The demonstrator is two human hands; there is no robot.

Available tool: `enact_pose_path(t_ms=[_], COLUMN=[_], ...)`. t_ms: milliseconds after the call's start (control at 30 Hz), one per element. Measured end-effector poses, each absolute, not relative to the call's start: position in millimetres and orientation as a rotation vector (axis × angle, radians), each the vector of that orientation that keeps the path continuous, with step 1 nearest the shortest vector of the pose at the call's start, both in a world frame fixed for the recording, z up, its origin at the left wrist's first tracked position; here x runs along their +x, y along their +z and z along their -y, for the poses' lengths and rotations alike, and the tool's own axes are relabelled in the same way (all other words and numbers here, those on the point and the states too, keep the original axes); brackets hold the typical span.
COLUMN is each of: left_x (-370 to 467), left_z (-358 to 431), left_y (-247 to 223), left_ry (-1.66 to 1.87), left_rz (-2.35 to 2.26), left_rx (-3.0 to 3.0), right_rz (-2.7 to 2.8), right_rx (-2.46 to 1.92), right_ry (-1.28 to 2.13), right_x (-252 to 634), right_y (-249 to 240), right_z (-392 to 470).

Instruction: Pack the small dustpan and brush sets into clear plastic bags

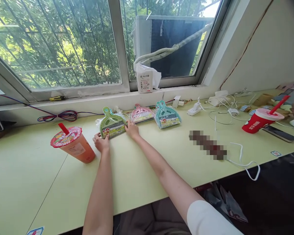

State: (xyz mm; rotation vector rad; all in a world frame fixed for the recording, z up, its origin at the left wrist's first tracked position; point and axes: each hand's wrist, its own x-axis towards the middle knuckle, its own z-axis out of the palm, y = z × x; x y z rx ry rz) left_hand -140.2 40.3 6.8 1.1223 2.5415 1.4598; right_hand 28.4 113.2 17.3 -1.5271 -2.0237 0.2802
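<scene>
A green dustpan-and-brush set (113,125) in clear wrap stands on the pale green table, held at both lower corners. My left hand (101,142) grips its left corner, and my right hand (132,130) grips its right one. Just right of it, near the wall, is a pink set (141,114). A teal set (167,116), seemingly several stacked together, stands further right. Neither of these is touched by my hands. Close to my left hand is a tall orange drink cup (79,147) with a red straw.
Coiled cables (61,116) lie along the wall at left. At right are a power strip (194,109), a red cup (256,122), a phone (280,133), a blurred-out object (208,145) and a white cord (242,164). A tissue pack (145,81) stands on the sill.
</scene>
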Motion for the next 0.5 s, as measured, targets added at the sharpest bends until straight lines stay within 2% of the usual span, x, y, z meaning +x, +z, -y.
enact_pose_path(t_ms=[167, 300, 367, 500], left_x=[-131.9, -117.0, -106.3, -86.1], left_z=[-37.0, -30.1, -24.3, -10.3], left_y=[10.0, 16.0, 20.4, 34.1], left_ry=[1.423, 1.456, 1.449, 1.460], left_rz=[-2.599, -2.603, -2.601, -2.475], left_rx=[1.122, 1.276, 1.437, 1.759], right_rz=[1.949, 1.818, 1.725, 1.371], right_rx=[-1.372, -1.203, -1.279, -1.743], right_ry=[0.162, -0.017, -0.100, -0.145], right_x=[39.5, 96.3, 146.2, 258.8], right_y=[18.6, 31.7, 46.2, 74.5], right_z=[-73.3, -54.4, -65.1, -109.0])
